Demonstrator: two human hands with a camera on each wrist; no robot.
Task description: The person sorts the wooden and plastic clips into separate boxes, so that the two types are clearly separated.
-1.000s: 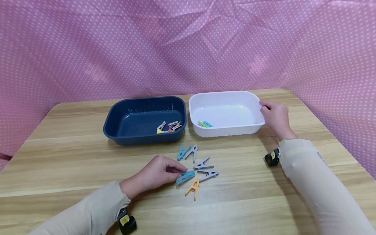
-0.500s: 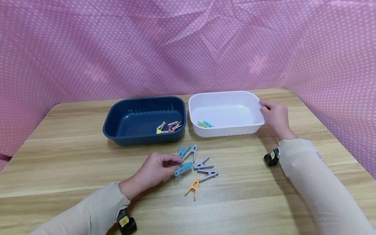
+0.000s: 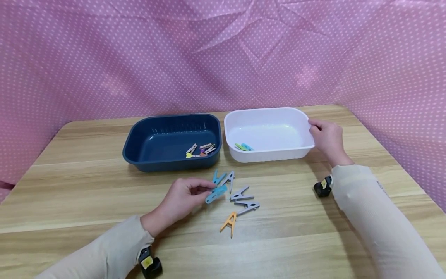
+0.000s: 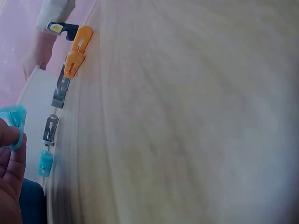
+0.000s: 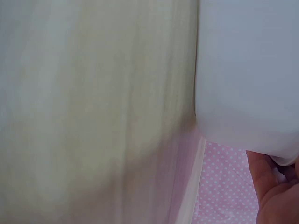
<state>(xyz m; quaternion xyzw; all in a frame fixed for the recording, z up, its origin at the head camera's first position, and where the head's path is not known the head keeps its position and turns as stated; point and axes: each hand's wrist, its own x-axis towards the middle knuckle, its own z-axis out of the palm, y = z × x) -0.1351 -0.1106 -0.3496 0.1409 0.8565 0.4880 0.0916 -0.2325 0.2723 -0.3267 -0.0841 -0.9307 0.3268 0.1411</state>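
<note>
My left hand pinches a light blue plastic clothespin between thumb and fingers, lifted above the table. The left wrist view shows the same clothespin at its left edge. Under and beyond it lie another blue clothespin and several grey ones, one grey clothespin nearest the middle. An orange clothespin lies closest to me. With my right hand I grip the right rim of a white bin. A green clothespin and a blue one lie inside that bin.
Left of the white bin stands a dark blue bin, a narrow gap between them. It holds several small wooden clothespins in its near right corner. A pink dotted cloth hangs behind the wooden table.
My left hand has lifted the blue clothespin off the table and carried it slightly away from me, towards the bins. My right hand stays on the white bin's rim.
</note>
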